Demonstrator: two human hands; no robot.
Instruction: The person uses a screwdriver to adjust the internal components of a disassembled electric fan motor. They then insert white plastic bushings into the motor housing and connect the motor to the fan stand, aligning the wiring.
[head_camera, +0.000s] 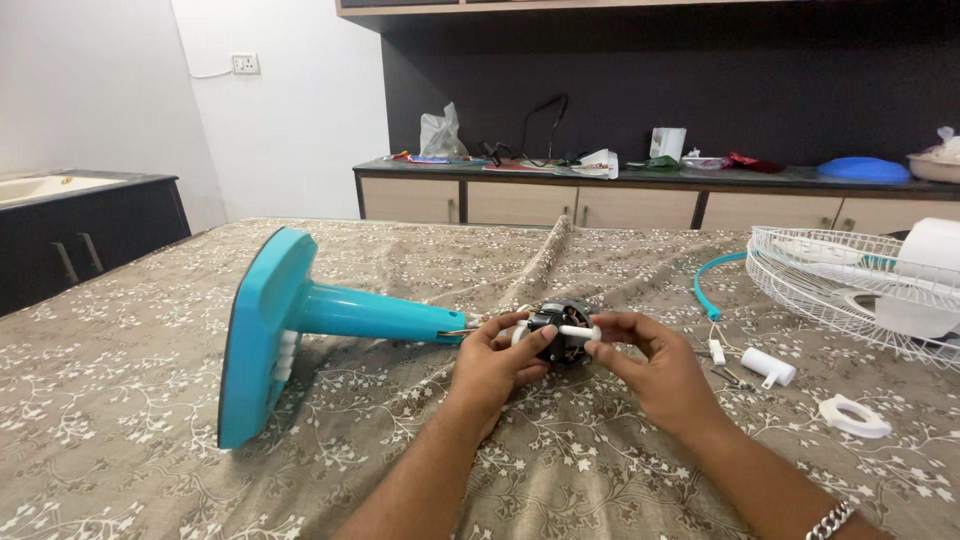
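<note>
- Two hands meet at the centre of the bed (130, 400), both closed on one small assembly: a dark fan motor (562, 330) with a white shaft piece across its front.
- Left hand (492, 362) cups the motor from the 8 o'clock side, thumb and fingers wrapped about its body. Right hand (650, 365) comes in from 4 o'clock, fingertips pinching the end of the white shaft piece (572, 331).
- Shaft piece lies with its long axis running 9 to 3 o'clock, level between the two hands; both hands are equally near.
- Motor sits at the narrow end of a teal fan stand (300, 310), which lies on its side. Its pole points to 3 o'clock; its flat base stands on edge at 9 o'clock of the hands.
- Stand: smooth moulded plastic. Motor: dark casing, metal windings partly visible. Bed cover: brown cloth with a pale floral print.
- At 3 o'clock, apart from the hands: a white wire fan guard (850, 275), a white plastic knob (768, 366), a white ring nut (853, 415), a curved teal rim strip (712, 285).
</note>
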